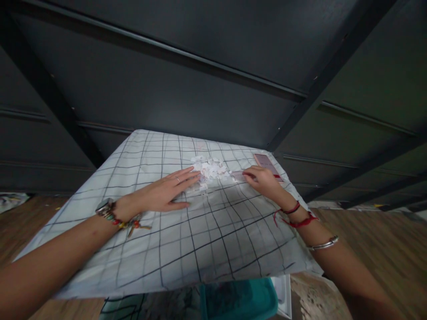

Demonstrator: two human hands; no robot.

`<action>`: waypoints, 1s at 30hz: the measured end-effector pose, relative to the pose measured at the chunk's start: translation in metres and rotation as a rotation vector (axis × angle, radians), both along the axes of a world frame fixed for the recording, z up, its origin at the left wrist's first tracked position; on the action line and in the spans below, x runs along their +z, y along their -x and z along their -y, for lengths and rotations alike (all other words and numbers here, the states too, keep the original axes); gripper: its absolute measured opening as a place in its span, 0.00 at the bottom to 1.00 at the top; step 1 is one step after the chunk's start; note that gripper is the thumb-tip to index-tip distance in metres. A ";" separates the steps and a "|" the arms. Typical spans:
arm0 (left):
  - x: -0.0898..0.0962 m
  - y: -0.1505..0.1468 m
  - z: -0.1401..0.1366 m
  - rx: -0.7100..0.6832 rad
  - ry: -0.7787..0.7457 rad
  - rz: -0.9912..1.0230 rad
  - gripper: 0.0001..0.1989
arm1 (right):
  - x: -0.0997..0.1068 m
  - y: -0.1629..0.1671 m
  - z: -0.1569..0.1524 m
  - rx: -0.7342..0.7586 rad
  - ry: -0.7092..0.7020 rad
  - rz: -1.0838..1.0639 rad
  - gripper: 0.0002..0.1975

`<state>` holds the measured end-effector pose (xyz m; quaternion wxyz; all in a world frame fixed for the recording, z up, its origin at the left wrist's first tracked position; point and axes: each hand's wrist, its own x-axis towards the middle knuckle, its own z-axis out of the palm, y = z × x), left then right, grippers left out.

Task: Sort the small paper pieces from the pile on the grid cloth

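A loose heap of small torn white paper scraps (211,170) lies in the middle of the checked tablecloth (213,231). My left hand (168,191) rests palm down with its fingers stretched out, the fingertips touching the left side of the heap. On the other side, my right hand (263,180) is closed in a pinch on a pale, see-through flat strip (237,176). The strip reaches toward the right edge of the scraps; its exact kind cannot be made out. Just behind my right hand lies a flat pinkish-red rectangular thing (269,165), partly covered by the hand.
A dark panelled wall (187,98) stands right behind the table. Below the front edge sit a teal plastic bin (240,300) and a white box (284,295). Wooden floor (370,240) shows on both sides.
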<state>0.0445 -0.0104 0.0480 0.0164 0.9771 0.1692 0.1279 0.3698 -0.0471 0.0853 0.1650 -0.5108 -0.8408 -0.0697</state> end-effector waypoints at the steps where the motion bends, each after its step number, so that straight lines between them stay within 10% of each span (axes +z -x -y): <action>1: 0.000 0.000 0.000 0.000 0.002 -0.004 0.36 | 0.001 0.006 0.003 0.032 -0.001 -0.035 0.08; 11: 0.003 0.000 0.003 0.023 0.027 -0.024 0.42 | 0.001 0.077 0.021 0.246 0.106 0.219 0.09; 30: -0.001 0.000 0.001 0.012 0.033 -0.024 0.42 | -0.001 -0.001 0.002 -0.089 -0.004 0.310 0.09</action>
